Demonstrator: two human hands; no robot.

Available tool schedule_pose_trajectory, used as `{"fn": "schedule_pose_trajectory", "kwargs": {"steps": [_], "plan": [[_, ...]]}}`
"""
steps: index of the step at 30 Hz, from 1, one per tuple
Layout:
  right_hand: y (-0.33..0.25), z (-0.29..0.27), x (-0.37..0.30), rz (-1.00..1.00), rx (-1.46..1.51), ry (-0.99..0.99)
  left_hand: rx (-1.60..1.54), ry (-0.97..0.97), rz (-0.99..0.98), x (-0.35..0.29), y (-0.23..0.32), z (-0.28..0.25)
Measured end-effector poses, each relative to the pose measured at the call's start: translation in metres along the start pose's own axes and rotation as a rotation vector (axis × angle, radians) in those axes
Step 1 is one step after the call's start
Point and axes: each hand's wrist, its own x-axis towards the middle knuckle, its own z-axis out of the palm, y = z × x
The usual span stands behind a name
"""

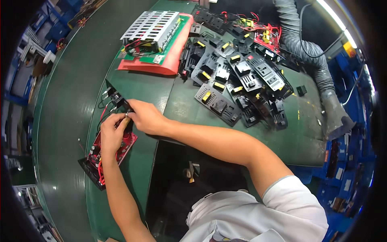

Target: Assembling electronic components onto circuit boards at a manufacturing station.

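Note:
A black socket panel (117, 98) with wires hanging from it is tilted up at the left of the bench, and my right hand (147, 116) has its fingers closed on the panel's near end. Close against it, my left hand (111, 135) pinches with thumb and forefinger at the same end; what lies between those fingertips is too small to make out. Under my left wrist lies a red circuit board (128, 146) with red and black wires. Another black end panel (93, 175) is at the board's near end. My left forearm hides part of the board.
Many black and grey socket panels (217, 105) lie heaped at the far middle. Left of them, a white vented metal case (151, 25) on a green board rests on red foam sheet (171, 66). A grey flexible duct (308, 52) comes down at the right, beside blue bins (342, 173).

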Motion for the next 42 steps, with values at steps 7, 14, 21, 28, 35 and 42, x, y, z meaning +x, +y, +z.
{"fn": "schedule_pose_trajectory", "kwargs": {"steps": [7,14,21,28,35,42], "plan": [[-0.008,0.0,-0.001,0.046,0.034,-0.024,0.014,-0.008,-0.041,-0.003,0.001,-0.003],[-0.001,0.002,-0.001,-0.011,0.031,0.002,-0.005,0.013,0.026,-0.002,-0.001,0.001],[0.002,0.007,-0.001,-0.064,0.036,0.039,0.024,-0.041,-0.028,-0.002,-0.001,-0.002],[-0.001,0.006,-0.002,-0.05,0.04,0.024,0.011,0.001,0.009,-0.002,0.001,0.0],[0.003,0.008,-0.001,-0.046,0.016,0.005,0.022,-0.005,0.005,-0.002,0.003,0.001],[-0.001,0.005,-0.001,-0.01,0.034,-0.014,0.005,-0.003,0.022,-0.001,0.001,0.001]]}}
